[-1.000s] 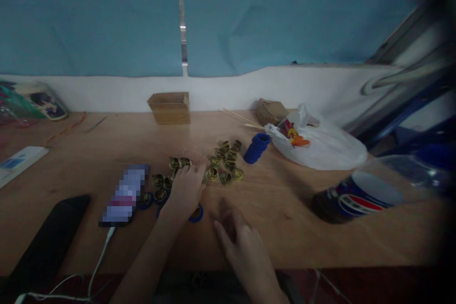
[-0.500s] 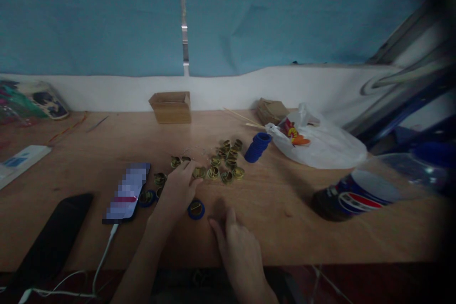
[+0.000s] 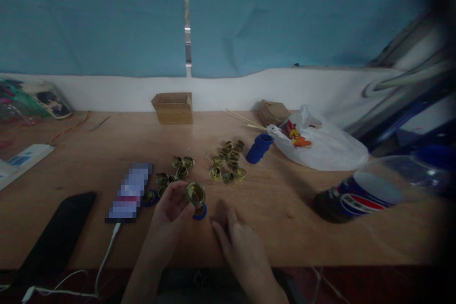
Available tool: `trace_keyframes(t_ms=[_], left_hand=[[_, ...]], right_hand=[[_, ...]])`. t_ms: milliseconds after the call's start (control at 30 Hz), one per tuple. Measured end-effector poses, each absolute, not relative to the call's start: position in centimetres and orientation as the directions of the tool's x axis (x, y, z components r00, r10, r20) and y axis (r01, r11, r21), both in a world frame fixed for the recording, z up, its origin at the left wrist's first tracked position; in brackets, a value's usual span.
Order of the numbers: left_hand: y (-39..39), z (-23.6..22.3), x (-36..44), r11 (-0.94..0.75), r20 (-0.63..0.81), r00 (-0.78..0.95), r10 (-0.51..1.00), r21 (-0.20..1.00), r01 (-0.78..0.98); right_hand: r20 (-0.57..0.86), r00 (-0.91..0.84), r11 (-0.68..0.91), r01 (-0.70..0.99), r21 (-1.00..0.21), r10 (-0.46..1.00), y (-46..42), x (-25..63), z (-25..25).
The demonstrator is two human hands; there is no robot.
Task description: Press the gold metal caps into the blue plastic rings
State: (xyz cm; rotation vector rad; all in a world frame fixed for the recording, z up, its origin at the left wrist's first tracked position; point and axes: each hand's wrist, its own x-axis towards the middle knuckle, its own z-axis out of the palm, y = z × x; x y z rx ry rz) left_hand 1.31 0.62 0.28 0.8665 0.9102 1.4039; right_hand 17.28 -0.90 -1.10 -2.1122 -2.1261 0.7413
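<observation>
Head, left hand: pinched a gold cup by its edge, partly hiding a blue ring
Right hand: sat nearby, loosely spread
Gold cup: could've slipped, imo, off such skimpy grip

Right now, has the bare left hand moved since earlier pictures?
Yes: the bare left hand has drawn back toward the camera, away from the open brown cardboard box.

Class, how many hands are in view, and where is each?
2: left hand, holding a gold piece; right hand, at the front of the table. No others show.
</observation>
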Motion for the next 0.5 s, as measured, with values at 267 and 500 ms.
trace_keyframes(t_ms=[267, 500], left_hand=[[-0.1, 1.2, 1.1, -0.083, 0.093, 0.016, 0.996, 0.943, -0.322], [-0.9, 1.9, 1.3, -0.028, 0.040, 0.147, 0.988, 0.996, -0.081]], right_hand=[[-0.132, -0.203, 0.002, 0.554, -0.833, 0.970, -0.4, 19.1, -1.1], [-0.012, -0.359, -0.063, -0.129, -0.990, 0.933, 0.1, 19.9, 2.6]])
